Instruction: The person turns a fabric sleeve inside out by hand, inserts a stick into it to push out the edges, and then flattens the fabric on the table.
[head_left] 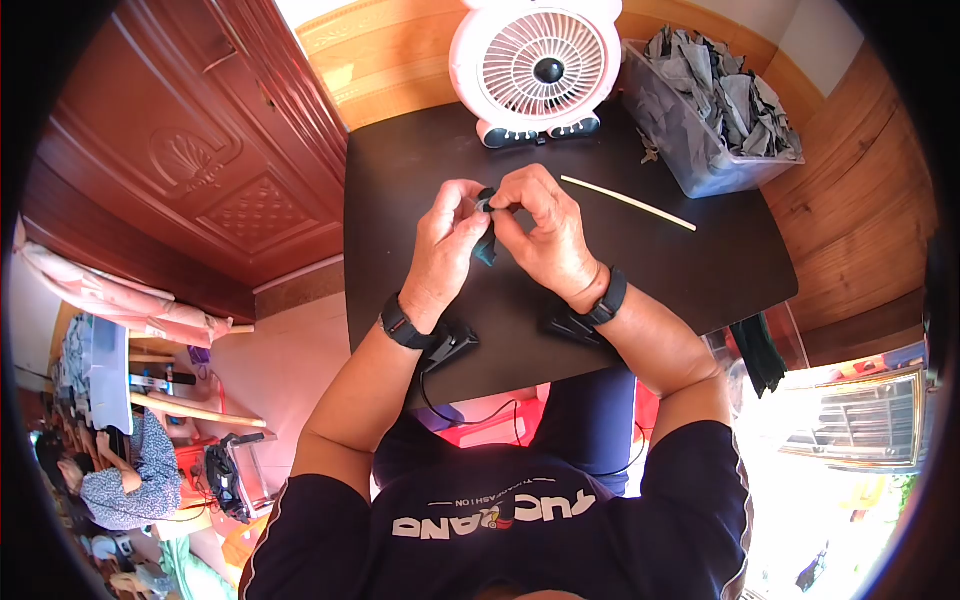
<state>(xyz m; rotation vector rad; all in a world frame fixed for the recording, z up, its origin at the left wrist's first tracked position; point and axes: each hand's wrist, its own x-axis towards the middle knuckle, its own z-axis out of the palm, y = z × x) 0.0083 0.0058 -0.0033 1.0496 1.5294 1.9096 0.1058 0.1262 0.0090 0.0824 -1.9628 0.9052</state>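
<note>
I saw a dark table (420, 150) against wood-panelled walls (385, 50), a carved reddish door (190, 150), pinkish floor (260, 360) and bright light at right.

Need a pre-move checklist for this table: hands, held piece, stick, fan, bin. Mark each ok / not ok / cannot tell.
1. Dark piece held by the left hand and right hand: ok, fingers of both on it.
2. Fold or seam at the fingers: cannot tell, too small and partly covered.
3. Stick apart from the hands: ok, lies on the table.
4. Fan upright and apart from the hands: ok.
5. Bin contents below the rim: not ok, gray scraps heap above it.
</note>
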